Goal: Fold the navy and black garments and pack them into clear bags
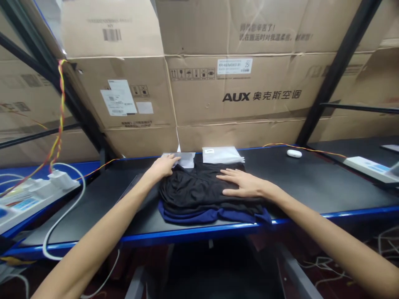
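Note:
A folded black garment point(193, 187) lies on the dark tabletop, on top of dark blue cloth point(190, 216) that shows along its front edge. My right hand point(240, 182) rests flat on the garment's right side, fingers spread and pointing left. At the far left corner of the garment is my left hand point(162, 166), its fingers bent at the raised fabric edge; the fingertips are partly hidden. Just beyond that hand lies a clear plastic sheet or bag point(188, 160). A white plastic packet point(222, 155) with a small label sits behind the garment.
Large cardboard panels point(199, 95) stand behind the table point(299, 182). A white earbud case point(294, 153) lies at the back right. Power strips with cables stand at the left point(37, 195) and right point(370, 169). Black frame posts point(336, 74) rise on both sides.

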`<state>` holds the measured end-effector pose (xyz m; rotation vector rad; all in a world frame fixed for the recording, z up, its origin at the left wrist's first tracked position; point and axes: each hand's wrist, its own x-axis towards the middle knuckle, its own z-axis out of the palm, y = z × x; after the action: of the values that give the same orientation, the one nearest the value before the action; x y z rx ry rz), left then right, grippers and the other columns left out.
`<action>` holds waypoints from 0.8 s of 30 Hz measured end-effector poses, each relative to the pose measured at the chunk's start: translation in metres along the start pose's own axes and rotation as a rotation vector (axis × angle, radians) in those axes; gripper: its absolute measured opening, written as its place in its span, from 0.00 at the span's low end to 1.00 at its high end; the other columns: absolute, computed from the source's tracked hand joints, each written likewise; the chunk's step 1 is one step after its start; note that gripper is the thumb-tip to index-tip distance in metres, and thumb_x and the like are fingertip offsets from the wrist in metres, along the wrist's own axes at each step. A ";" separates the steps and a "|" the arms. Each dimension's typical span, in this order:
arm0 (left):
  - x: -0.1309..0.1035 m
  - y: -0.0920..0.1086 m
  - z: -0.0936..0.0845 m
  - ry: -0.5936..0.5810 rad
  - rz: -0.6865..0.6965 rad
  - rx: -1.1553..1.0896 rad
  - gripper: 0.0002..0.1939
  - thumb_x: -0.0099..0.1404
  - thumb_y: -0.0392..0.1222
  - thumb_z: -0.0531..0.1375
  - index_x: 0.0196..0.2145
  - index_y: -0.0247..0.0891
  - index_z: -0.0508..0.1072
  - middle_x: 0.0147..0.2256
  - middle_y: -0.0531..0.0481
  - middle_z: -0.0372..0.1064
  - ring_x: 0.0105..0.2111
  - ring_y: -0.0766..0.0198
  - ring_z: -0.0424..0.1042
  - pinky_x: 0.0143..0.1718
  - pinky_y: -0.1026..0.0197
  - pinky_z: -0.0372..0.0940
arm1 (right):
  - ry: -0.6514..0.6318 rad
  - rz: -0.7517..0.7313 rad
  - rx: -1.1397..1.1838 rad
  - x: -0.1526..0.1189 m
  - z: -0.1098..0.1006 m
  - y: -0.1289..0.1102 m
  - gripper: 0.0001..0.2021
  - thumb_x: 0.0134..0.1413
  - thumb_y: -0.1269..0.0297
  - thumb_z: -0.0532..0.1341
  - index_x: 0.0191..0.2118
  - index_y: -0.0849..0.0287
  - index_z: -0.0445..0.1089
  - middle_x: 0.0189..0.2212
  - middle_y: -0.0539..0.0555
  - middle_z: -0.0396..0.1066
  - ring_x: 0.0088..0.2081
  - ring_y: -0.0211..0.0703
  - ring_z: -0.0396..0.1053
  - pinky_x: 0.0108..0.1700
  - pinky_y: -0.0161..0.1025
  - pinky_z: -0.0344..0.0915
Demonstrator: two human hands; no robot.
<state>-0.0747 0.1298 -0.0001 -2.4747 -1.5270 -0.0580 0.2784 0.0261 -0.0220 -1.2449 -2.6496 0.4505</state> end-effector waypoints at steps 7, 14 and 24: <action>-0.001 0.005 0.008 0.082 -0.117 0.005 0.29 0.64 0.30 0.51 0.61 0.43 0.66 0.55 0.41 0.70 0.54 0.51 0.70 0.52 0.53 0.66 | 0.010 0.001 0.023 0.000 0.000 0.000 0.37 0.56 0.36 0.57 0.68 0.45 0.55 0.70 0.52 0.46 0.70 0.58 0.42 0.70 0.58 0.40; -0.009 0.014 -0.026 0.305 -0.187 -0.027 0.25 0.68 0.34 0.49 0.60 0.44 0.68 0.54 0.42 0.72 0.50 0.47 0.73 0.48 0.50 0.67 | 0.000 0.006 0.021 0.000 -0.001 -0.001 0.37 0.57 0.36 0.56 0.68 0.46 0.55 0.70 0.52 0.46 0.70 0.57 0.41 0.70 0.57 0.40; -0.046 0.102 -0.022 0.247 0.299 -0.134 0.24 0.69 0.35 0.51 0.61 0.45 0.67 0.57 0.46 0.69 0.53 0.52 0.69 0.54 0.53 0.64 | 0.079 0.037 0.009 -0.002 -0.005 0.007 0.38 0.58 0.35 0.54 0.67 0.53 0.59 0.68 0.55 0.54 0.69 0.57 0.47 0.69 0.55 0.46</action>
<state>-0.0038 0.0408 -0.0034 -2.6521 -1.0769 -0.4095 0.2859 0.0297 -0.0198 -1.2837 -2.5608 0.4096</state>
